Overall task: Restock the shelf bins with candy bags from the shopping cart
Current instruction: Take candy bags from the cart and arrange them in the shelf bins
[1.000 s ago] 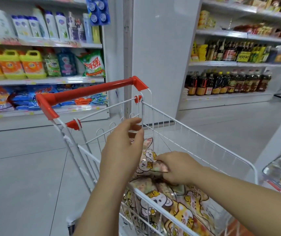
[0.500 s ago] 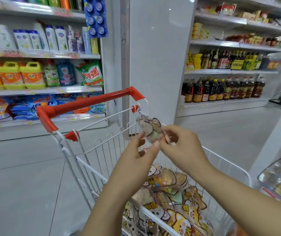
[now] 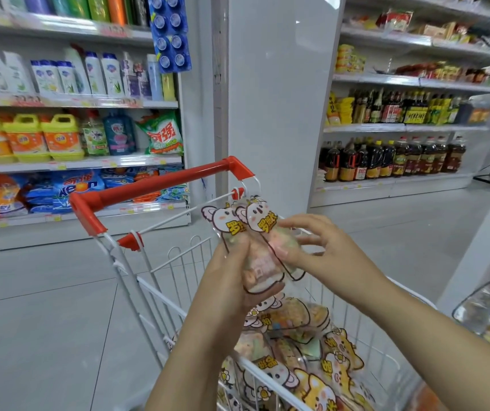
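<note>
Candy bags (image 3: 297, 351) lie heaped in the shopping cart (image 3: 160, 295), piled against its near rim and spreading toward its right side; they are clear, printed with cartoon animals and yellow lettering.

In the head view, I hold two more of them, the lifted pair (image 3: 263, 223), upright above the heap, over the handle end of the basket, with their printed animal heads on top and just below the right corner of the red handle (image 3: 160, 185). The two overlap, one half in front of the other.

My left hand (image 3: 231, 280) comes up from below and grips the pair around the lower half, fingers wrapped behind the bags and the thumb side at their left edge. My right hand (image 3: 320, 253) reaches in from the right and pinches the right-hand bag, its thumb pressed on the front of the plastic and the fingers curled at the bag's right edge; whether they touch its back I cannot tell.

At the right edge of the view a clear shelf bin (image 3: 486, 310) shows a few of the same printed bags inside. Beyond the cart stands a white pillar (image 3: 279, 99). Shelves to its left carry yellow detergent jugs (image 3: 27, 137), and shelves to its right carry dark bottles (image 3: 386, 158). The cart stands on a grey tiled floor (image 3: 45, 321).
</note>
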A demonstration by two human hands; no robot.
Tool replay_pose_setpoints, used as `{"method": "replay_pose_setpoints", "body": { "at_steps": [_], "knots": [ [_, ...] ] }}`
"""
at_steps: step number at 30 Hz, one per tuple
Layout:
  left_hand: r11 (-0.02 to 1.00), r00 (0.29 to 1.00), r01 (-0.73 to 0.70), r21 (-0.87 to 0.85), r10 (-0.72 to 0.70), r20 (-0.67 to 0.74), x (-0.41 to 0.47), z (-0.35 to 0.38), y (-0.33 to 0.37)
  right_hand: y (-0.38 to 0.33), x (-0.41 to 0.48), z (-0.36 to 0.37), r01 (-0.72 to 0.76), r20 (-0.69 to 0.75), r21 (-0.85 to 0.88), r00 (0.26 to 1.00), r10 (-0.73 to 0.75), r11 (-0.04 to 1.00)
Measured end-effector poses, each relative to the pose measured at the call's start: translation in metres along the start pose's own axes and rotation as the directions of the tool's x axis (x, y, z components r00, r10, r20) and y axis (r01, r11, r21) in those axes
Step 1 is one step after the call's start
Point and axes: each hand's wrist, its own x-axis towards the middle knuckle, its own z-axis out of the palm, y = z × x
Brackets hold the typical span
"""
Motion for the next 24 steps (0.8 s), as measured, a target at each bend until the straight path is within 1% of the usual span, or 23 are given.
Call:
{"method": "replay_pose_setpoints", "body": {
  "at_steps": [2, 4, 6, 8, 9, 10, 11, 12, 13, 14, 15, 16, 17, 18, 19, 21, 22, 24],
  "knots": [
    [0.993, 0.999, -0.032, 0.112, 0.033, -0.007, 0.000, 0.000, -0.003, -0.004, -0.001, -0.005, -0.070, 0.015, -0.030, 0.997, 0.070, 0.997],
    [0.969, 0.996, -0.083, 0.231, 0.088, -0.014, -0.002, 0.002, -0.005, -0.010, -0.003, -0.002, -0.084, 0.008, -0.023, 0.996, 0.084, 0.996],
    [0.958, 0.993, -0.115, 0.263, 0.122, -0.010, -0.004, 0.005, -0.004, -0.015, -0.006, 0.008, -0.019, -0.027, -0.009, 0.999, 0.019, 1.000],
    [0.967, 0.989, -0.133, 0.217, 0.145, -0.041, -0.003, 0.005, -0.002, -0.021, -0.007, 0.020, 0.082, -0.015, 0.020, 0.997, -0.082, 0.996],
    [0.969, 0.981, -0.153, 0.196, 0.172, -0.087, -0.002, 0.004, -0.001, -0.022, -0.006, 0.023, 0.119, 0.004, 0.056, 0.993, -0.119, 0.991],
    [0.969, 0.966, -0.169, 0.179, 0.199, -0.163, -0.001, 0.001, 0.001, -0.023, -0.003, 0.023, 0.130, 0.011, 0.111, 0.991, -0.132, 0.985],
    [0.967, 0.942, -0.183, 0.178, 0.224, -0.249, -0.001, -0.004, 0.004, -0.021, 0.001, 0.023, 0.116, -0.003, 0.165, 0.993, -0.117, 0.979],
    [0.958, 0.909, -0.202, 0.202, 0.261, -0.326, 0.001, -0.011, 0.007, -0.015, 0.006, 0.021, 0.099, -0.032, 0.181, 0.995, -0.095, 0.978],
    [0.943, 0.873, -0.217, 0.254, 0.304, -0.382, 0.003, -0.018, 0.009, -0.005, 0.011, 0.021, 0.082, -0.052, 0.139, 0.996, -0.075, 0.987],
    [0.924, 0.841, -0.217, 0.315, 0.341, -0.420, 0.004, -0.024, 0.012, 0.008, 0.017, 0.022, 0.055, -0.036, 0.043, 0.998, -0.054, 0.998],
    [0.909, 0.818, -0.207, 0.361, 0.363, -0.445, 0.004, -0.028, 0.013, 0.022, 0.021, 0.025, 0.023, 0.023, -0.084, 1.000, -0.021, 0.996],
    [0.901, 0.807, -0.210, 0.380, 0.379, -0.453, 0.004, -0.030, 0.013, 0.038, 0.025, 0.029, -0.002, 0.125, -0.223, 0.992, 0.031, 0.975],
    [0.893, 0.798, -0.229, 0.388, 0.400, -0.450, 0.004, -0.031, 0.013, 0.055, 0.029, 0.036, -0.003, 0.239, -0.366, 0.966, 0.097, 0.930],
    [0.884, 0.795, -0.244, 0.399, 0.418, -0.439, 0.003, -0.030, 0.012, 0.070, 0.032, 0.045, 0.025, 0.340, -0.493, 0.926, 0.166, 0.869],
    [0.878, 0.796, -0.253, 0.406, 0.428, -0.428, 0.002, -0.028, 0.012, 0.084, 0.035, 0.054, 0.065, 0.409, -0.588, 0.884, 0.227, 0.806],
    [0.867, 0.794, -0.262, 0.424, 0.443, -0.416, 0.004, -0.027, 0.010, 0.103, 0.040, 0.071, 0.112, 0.453, -0.689, 0.838, 0.305, 0.716],
    [0.865, 0.789, -0.261, 0.428, 0.447, -0.421, 0.005, -0.027, 0.010, 0.109, 0.043, 0.078, 0.110, 0.446, -0.710, 0.835, 0.323, 0.696],
    [0.866, 0.779, -0.262, 0.426, 0.450, -0.436, 0.006, -0.028, 0.011, 0.115, 0.048, 0.087, 0.129, 0.412, -0.742, 0.862, 0.295, 0.659]
  ]
}}
